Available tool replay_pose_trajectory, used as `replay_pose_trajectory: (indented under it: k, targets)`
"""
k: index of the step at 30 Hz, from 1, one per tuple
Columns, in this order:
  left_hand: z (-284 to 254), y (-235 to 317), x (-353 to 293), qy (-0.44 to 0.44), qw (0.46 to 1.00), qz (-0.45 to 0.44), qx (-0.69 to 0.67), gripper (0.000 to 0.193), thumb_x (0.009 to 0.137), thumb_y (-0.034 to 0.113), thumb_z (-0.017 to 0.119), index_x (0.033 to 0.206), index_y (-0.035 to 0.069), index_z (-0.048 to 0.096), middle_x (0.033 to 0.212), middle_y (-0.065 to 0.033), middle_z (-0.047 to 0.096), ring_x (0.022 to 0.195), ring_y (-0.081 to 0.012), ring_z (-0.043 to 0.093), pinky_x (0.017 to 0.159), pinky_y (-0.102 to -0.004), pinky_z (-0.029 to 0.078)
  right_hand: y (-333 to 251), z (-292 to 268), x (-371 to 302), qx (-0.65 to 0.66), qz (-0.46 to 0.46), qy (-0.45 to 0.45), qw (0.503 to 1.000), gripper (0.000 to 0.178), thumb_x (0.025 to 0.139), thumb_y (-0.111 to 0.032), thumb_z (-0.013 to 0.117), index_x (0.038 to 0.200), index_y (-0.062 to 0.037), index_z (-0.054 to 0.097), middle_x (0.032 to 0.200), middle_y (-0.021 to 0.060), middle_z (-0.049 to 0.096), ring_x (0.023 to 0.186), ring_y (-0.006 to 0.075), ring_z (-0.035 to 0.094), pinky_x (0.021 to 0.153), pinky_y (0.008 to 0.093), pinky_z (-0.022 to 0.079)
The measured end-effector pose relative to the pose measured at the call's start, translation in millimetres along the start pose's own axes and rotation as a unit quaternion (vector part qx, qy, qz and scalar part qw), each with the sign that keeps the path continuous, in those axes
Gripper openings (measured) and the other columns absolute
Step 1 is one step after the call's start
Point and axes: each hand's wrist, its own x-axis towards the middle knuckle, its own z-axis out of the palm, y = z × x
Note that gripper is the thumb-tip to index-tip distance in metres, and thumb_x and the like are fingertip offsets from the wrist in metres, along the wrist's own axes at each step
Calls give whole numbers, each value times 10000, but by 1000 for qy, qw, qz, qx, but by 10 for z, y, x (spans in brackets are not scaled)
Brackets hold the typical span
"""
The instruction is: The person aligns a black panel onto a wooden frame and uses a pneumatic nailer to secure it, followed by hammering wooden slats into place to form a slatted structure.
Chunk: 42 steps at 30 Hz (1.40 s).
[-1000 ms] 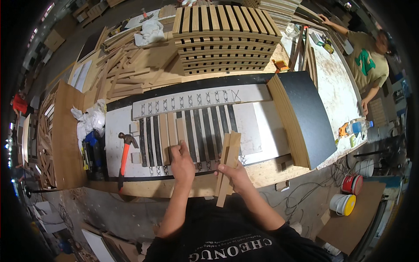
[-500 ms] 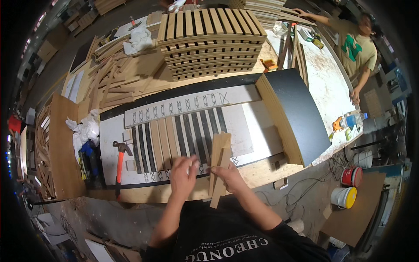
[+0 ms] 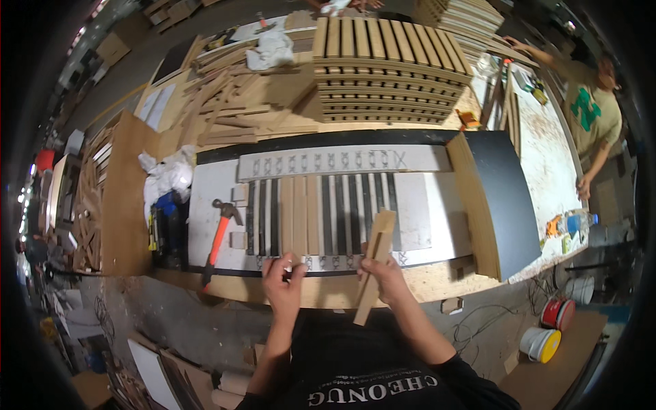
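My right hand (image 3: 385,277) is closed around a small bundle of light wooden slats (image 3: 369,298), held at a slant over the near edge of the workbench. My left hand (image 3: 282,283), its fingers bent and thumb apart, is at the near ends of several pale wooden slats (image 3: 295,219). Whether its fingertips touch them I cannot tell. Those slats lie side by side among black strips (image 3: 342,215) on a white board (image 3: 444,229). Along the strips' far ends runs a white bar (image 3: 328,161) with pencilled crosses.
A claw hammer (image 3: 219,236) with an orange handle lies left of the strips. Slatted wooden panels (image 3: 389,75) are stacked beyond, beside loose wood strips (image 3: 225,102). A black-topped block (image 3: 502,198) stands right. Another person (image 3: 591,116) is at the far right; buckets (image 3: 540,344) stand on the floor.
My view has shifted, so the bench appears further right. My left hand has come to the near ends of the pale slats. The right hand still holds its slats.
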Motion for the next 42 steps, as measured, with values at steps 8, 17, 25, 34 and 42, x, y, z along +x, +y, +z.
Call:
replay_pose_trajectory:
  k: [8,17,25,34,42]
  targets:
    - [-248,-643,258,64,982,39,175,369,740,158,701,1087,62,622,883,-157,542,791,-345,554,689,-409,457,2,41,-44,9,35,-2,999,352,841,-222,623,1105,-47,470,869,80,573,721,157,580,651,292,504]
    - [-116,-681,491,17,971,89,219,306,777,86,633,1082,107,636,846,-115,510,803,-311,549,698,-399,461,-10,90,-57,-64,9,-15,998,234,821,-101,572,1026,-14,499,902,95,590,786,179,598,689,305,504]
    - [10,-514,739,8,946,154,286,323,767,75,621,1089,77,627,905,-120,511,861,-313,549,732,-411,459,-3,197,-70,-94,-1,-17,995,263,815,-71,548,1068,-1,530,963,84,632,852,164,599,763,307,482]
    - [168,400,-210,-217,967,118,-61,463,716,103,730,1154,64,585,842,-112,610,635,-196,595,586,-284,492,80,175,19,5,-9,-75,997,353,839,-41,541,1177,22,459,1108,132,599,985,191,590,850,311,483]
    - [246,149,-174,-254,927,-99,-259,328,788,88,674,1097,8,602,878,-103,657,689,-142,622,610,-232,480,49,236,44,-36,-45,-24,998,417,773,-98,717,1103,-3,480,951,74,607,855,150,601,764,280,503]
